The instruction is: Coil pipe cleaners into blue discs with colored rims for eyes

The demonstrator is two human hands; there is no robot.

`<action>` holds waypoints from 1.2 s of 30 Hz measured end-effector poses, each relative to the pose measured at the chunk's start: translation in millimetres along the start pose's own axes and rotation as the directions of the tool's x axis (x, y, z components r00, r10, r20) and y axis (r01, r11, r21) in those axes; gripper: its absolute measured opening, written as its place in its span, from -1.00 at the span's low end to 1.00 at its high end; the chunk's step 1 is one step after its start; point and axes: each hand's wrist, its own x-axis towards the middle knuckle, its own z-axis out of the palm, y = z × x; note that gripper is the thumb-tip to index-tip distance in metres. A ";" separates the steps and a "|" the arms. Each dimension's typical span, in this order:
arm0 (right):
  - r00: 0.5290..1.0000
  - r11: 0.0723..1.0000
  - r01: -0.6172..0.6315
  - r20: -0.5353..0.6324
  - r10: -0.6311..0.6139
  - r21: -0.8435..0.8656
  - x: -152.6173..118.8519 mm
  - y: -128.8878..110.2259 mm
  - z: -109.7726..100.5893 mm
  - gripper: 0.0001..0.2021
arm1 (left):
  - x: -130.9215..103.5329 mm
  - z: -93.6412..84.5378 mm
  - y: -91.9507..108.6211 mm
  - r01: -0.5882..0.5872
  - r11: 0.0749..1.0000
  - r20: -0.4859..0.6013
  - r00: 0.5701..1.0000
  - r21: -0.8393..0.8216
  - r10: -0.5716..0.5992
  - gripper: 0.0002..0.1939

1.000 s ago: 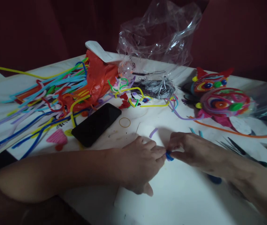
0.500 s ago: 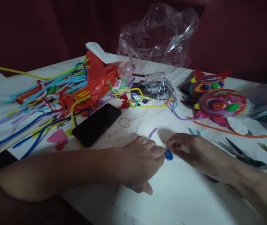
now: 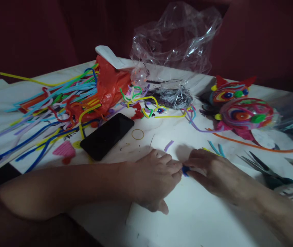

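Observation:
A small blue coil [image 3: 185, 171] lies low over white paper [image 3: 187, 209], between my two hands. My right hand [image 3: 208, 169] pinches it between thumb and fingers from the right. My left hand [image 3: 159, 178] rests palm down on the paper, fingers spread, its fingertips touching the coil's left side. A short purple strip [image 3: 168, 145] lies just beyond my hands. Short light-blue pieces [image 3: 216, 149] are behind my right hand.
A black phone [image 3: 107, 136], a rubber band [image 3: 138, 134] and many coloured pipe cleaners [image 3: 59, 92] lie left. Scissors [image 3: 263, 166] are at right, below two decorated masks [image 3: 246, 115]. A clear plastic bag [image 3: 174, 41] stands behind.
My right hand has moved left and closed its thumb and fingers on the blue coil. My left hand has hardly moved. The view has shifted slightly.

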 end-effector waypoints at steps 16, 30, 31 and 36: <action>1.000 0.994 0.007 -0.023 -0.009 -0.111 -7.2 -1.6 5.8 -0.84 | 0.2 -0.7 0.6 0.001 1.000 0.024 1.000 0.003 -0.001 -0.27; 0.999 0.983 0.005 -0.038 -0.012 -0.183 -11.9 -2.5 11.0 -0.88 | 1.2 -2.3 0.3 -0.006 1.000 0.035 0.999 0.022 0.006 -0.28; 0.999 0.981 0.001 -0.050 -0.011 -0.194 -12.1 -2.5 12.3 -0.87 | 0.9 -2.2 0.3 -0.006 1.000 0.036 0.999 0.021 0.005 -0.29; 0.996 0.978 -0.009 -0.087 -0.010 -0.210 -13.4 -1.5 16.5 -0.88 | -0.6 -2.1 1.3 -0.007 1.000 0.025 1.000 0.009 0.007 -0.27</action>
